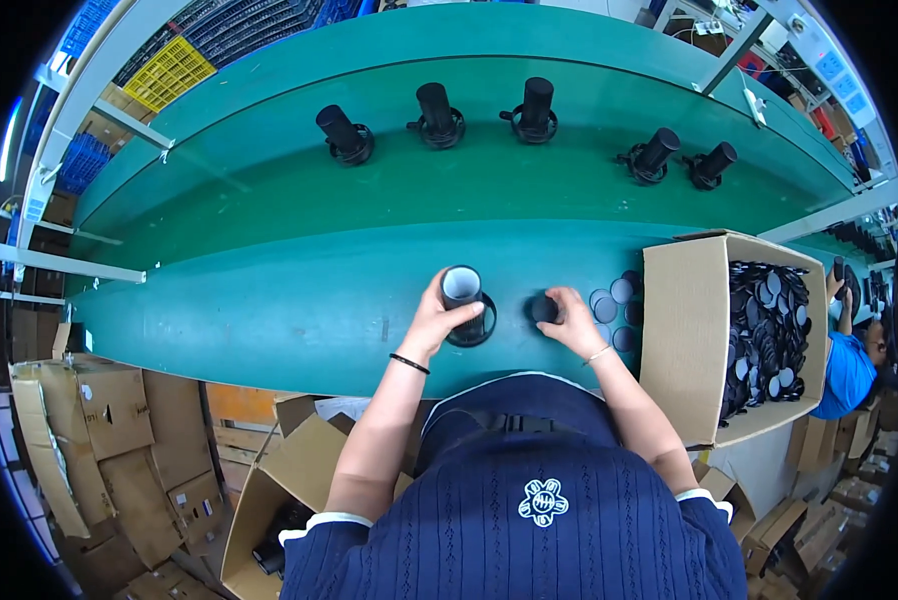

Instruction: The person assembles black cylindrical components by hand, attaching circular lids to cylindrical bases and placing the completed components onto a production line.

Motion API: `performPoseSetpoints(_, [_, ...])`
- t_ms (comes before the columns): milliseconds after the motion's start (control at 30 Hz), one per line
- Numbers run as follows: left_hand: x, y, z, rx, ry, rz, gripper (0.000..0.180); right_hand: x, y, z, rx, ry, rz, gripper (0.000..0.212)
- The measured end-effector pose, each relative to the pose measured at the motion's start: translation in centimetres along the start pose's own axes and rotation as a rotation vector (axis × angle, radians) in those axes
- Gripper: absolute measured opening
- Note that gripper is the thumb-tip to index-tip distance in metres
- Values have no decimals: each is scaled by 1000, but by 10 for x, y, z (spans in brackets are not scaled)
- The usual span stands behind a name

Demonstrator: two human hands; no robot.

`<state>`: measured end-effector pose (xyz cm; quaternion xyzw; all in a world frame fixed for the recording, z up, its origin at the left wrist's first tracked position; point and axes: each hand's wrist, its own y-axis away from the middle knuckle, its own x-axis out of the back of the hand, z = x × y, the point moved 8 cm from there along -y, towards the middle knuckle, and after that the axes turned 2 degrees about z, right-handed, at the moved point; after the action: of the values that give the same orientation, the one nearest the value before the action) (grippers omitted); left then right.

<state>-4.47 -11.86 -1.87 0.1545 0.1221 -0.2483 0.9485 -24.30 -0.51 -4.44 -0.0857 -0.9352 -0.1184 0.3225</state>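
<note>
My left hand [429, 320] is wrapped round a black cylinder [462, 287] with a pale interior, its open end facing up. A black ring-shaped base [483, 330] surrounds or lies beside its lower part; the exact join is hidden. To the right, my right hand [573, 322] pinches a dark round cap [544, 309], apart from the cylinder. Several loose round discs [601, 308], black with some grey faces, lie on the green table just right of that hand.
A cardboard box [681, 340] full of similar discs [764, 330] stands at the right. Along the green belt [269, 170] beyond the table are several black cylinders on ring bases [537, 105]. Cardboard boxes [109, 410] are stacked at lower left. Another person [849, 370] works at far right.
</note>
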Motion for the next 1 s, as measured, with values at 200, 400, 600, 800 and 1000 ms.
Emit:
performPoseSetpoints(200, [-24, -5, -6, 291, 238, -8, 58, 24, -11, -26, -45, -660, 25, 63])
performPoseSetpoints(400, [-50, -4, 22, 354, 334, -205, 59, 54, -6, -64, 58, -684, 59, 68])
performPoseSetpoints(600, [-90, 12, 56, 126, 88, -597, 64, 68, -2, -106, 233, -547, 72, 67])
performPoseSetpoints(800, [-93, 17, 59, 156, 114, -599, 64, 44, 3, -91, 50, -1369, -115, 70])
performPoseSetpoints(1000, [-88, 16, 43, 248, 189, -563, 66, 26, -1, -91, 105, -1302, -222, 62])
